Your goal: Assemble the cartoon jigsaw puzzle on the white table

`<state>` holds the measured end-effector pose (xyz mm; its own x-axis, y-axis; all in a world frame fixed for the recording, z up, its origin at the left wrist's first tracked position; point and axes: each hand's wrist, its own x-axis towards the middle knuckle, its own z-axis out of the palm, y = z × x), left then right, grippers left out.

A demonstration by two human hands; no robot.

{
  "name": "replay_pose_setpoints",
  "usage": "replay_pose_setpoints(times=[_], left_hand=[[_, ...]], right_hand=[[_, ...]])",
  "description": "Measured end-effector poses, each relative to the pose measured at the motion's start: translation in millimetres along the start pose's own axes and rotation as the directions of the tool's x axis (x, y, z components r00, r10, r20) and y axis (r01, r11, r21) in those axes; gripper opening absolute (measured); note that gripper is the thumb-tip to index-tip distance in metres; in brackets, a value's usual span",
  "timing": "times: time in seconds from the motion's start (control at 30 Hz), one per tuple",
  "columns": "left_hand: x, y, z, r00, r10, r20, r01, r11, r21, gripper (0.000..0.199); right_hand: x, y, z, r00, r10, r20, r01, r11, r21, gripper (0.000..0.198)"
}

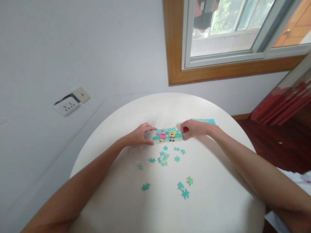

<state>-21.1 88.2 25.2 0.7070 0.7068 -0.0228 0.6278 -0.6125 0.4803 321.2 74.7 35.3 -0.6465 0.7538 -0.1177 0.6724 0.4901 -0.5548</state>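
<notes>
A partly joined jigsaw puzzle lies on the white round table, showing a pink starfish figure and a yellow square figure on teal. My left hand grips its left end, thumb at the lower corner and fingers at the upper one. At the right end, my right hand has its thumb and curled fingers closed on the puzzle's edge. Nearer to me is a small heap of loose puzzle pieces, with several single ones scattered around it. The top edge of the joined part is uneven, with tabs sticking up.
Behind my right hand lies a flat blue printed sheet or box, partly hidden. More loose pieces sit toward the front of the table. A wall with a socket and a wood-framed window stand beyond.
</notes>
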Motion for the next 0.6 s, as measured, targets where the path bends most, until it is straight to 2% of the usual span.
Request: replay_pose_setpoints(times=[0.47,0.6], left_hand=[[-0.2,1.1,0.4,0.999,0.035,-0.016,-0.034,0.999,0.018,0.069],[0.4,-1.3,0.5,0.999,0.036,-0.02,-0.036,0.999,0.007,0.07]], right_hand=[[-2.8,1.6,-0.9,0.999,0.003,0.037,-0.005,0.999,0.046,0.019],[-3.8,0.0,-3.0,0.999,-0.009,0.031,0.007,0.998,0.054,0.011]])
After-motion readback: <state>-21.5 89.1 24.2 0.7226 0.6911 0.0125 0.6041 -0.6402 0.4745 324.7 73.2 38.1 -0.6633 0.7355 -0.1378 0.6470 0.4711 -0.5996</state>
